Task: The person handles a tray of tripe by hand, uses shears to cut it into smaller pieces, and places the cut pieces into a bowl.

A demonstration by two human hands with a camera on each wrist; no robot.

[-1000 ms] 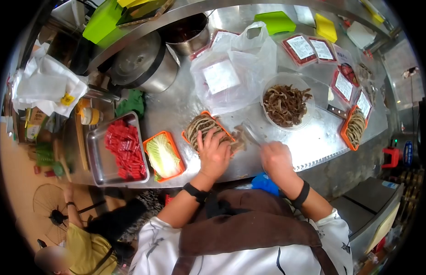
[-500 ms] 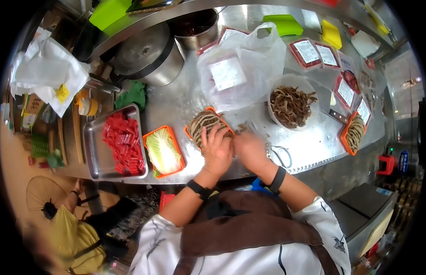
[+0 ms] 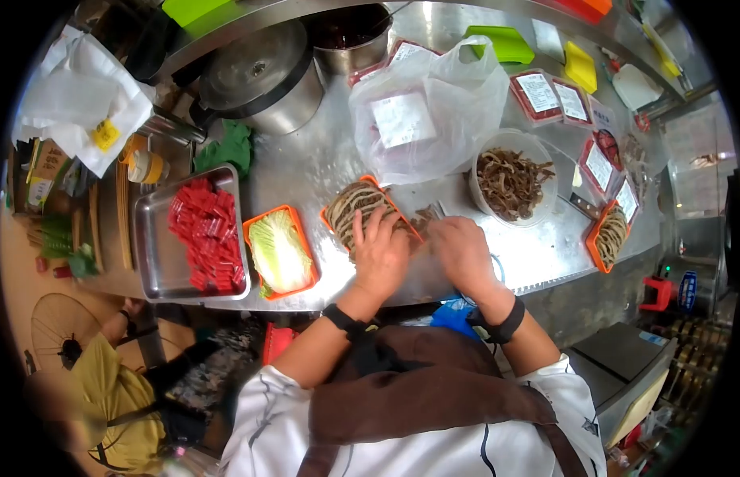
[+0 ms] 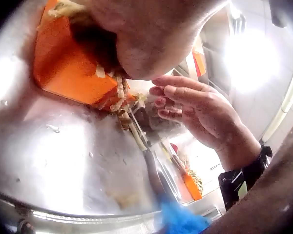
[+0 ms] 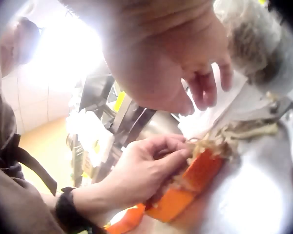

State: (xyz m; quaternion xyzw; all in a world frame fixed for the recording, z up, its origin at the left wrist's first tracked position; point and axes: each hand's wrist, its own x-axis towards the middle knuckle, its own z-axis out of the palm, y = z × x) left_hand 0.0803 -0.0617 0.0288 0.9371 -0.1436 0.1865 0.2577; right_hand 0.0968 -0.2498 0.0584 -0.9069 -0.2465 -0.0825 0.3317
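My left hand (image 3: pixel 379 258) rests with spread fingers over grey-brown ridged strips (image 3: pixel 346 208) that look like tripe, packed in an orange tray (image 3: pixel 398 208). In the right wrist view its thumb and index finger lie at the tray's end. Just right of the tray is my right hand (image 3: pixel 463 253), fingers loosely bent; in the left wrist view they hold nothing. A pair of scissors (image 4: pixel 151 168) lies on the metal table, partly hidden under the right hand in the head view. Loose scraps (image 3: pixel 424 216) lie between the hands.
A clear tub (image 3: pixel 513 176) of dark strips and a white plastic bag (image 3: pixel 445 119) stand behind. To the left are a cabbage tray (image 3: pixel 281 253) and a steel pan (image 3: pixel 192 238) of red packets. A knife (image 3: pixel 586 205) lies right, beside another orange tray (image 3: pixel 608 237).
My right hand has let go of the scissors, reached left to the tray's end, then drawn back slightly right. The left hand has stayed on the strips.
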